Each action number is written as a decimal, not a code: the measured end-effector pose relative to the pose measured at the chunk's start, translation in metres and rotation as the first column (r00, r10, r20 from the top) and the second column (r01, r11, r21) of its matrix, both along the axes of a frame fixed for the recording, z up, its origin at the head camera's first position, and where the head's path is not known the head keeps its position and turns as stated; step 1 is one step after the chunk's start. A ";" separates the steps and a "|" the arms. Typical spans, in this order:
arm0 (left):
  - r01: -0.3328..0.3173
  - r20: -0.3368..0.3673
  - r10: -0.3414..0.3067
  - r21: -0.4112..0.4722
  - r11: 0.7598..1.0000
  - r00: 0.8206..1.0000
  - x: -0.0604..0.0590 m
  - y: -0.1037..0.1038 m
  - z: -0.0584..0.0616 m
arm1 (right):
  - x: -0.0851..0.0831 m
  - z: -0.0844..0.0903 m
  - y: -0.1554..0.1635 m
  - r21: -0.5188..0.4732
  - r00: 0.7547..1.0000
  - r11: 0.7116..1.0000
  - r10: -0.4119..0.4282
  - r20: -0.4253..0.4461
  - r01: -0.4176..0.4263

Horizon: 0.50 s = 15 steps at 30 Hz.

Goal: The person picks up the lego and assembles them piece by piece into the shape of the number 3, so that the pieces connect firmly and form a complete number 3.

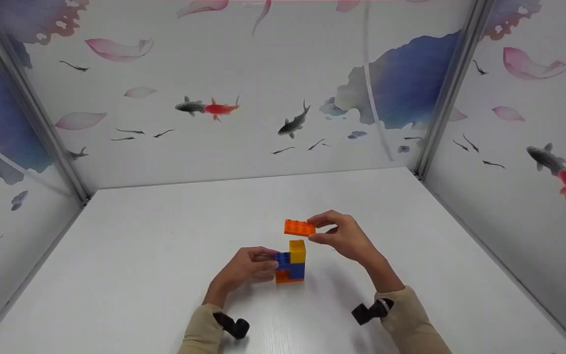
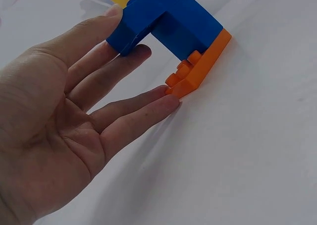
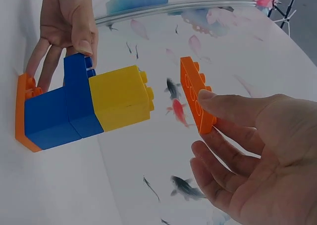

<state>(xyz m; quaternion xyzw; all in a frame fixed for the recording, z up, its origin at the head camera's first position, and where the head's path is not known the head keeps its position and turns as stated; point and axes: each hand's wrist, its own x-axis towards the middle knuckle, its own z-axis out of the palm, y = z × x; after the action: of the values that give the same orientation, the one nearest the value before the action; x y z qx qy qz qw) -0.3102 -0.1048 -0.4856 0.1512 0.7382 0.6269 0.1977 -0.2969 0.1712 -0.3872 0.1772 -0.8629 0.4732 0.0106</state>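
Fingers [image 3: 218,103] around orange brick [image 3: 195,98]

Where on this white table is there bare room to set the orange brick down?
Bare table spreads left of the left hand, behind the orange brick toward the back wall, and right of the right hand. It is crowded around the block stack.

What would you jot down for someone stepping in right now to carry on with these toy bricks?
Left hand: fingers steady the small stack of plastic bricks on the white table, touching its blue brick and flat orange base plate.
Right hand: pinches a flat orange plastic brick, held in the air just above the stack's yellow top brick, not touching.
Done: base, blue and yellow joined.
Left: the orange brick is not yet attached.
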 end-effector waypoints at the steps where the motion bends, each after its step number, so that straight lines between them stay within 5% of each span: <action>1: -0.003 -0.003 0.003 -0.002 1.000 1.000 0.000 0.000 0.000 | 0.000 -0.001 -0.001 0.003 1.000 1.000 0.009 0.002 -0.009; 15: -0.012 -0.018 0.011 -0.012 1.000 1.000 0.001 0.000 0.000 | 0.000 -0.010 -0.010 0.046 0.996 0.996 0.080 0.031 -0.081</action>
<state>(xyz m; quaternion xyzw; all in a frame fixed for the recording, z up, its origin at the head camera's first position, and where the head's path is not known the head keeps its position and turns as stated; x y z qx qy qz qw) -0.3094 -0.1048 -0.4855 0.1515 0.7447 0.6221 0.1883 -0.2968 0.1611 -0.3977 0.2053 -0.8661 0.4551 -0.0252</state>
